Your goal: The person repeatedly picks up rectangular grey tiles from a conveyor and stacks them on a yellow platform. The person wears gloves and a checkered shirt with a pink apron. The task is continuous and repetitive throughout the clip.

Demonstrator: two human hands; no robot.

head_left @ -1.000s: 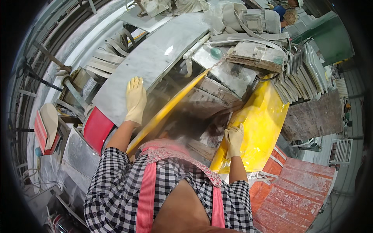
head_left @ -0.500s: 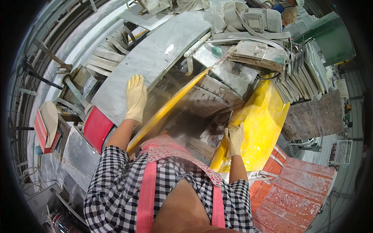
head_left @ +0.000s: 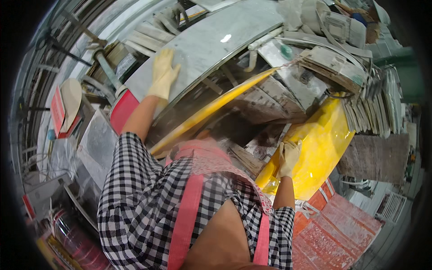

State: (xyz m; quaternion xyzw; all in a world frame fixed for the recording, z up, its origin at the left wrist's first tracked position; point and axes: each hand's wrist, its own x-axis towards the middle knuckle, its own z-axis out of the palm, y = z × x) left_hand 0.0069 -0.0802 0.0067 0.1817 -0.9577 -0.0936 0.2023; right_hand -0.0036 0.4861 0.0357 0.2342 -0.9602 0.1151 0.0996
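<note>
Shifting toward far edge of slab (head_left: 204, 42), left hand (head_left: 164, 74) is being spread flat, grasping nothing; new surface likely being reached. Right hand (head_left: 288, 158) is being rested on yellow sheet (head_left: 321, 141), left edge, grip untellable.

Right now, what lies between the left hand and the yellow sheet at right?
In the head view, going from the left hand to the yellow sheet: part of the grey slab, the slanting yellow strip, then worn boards.
</note>
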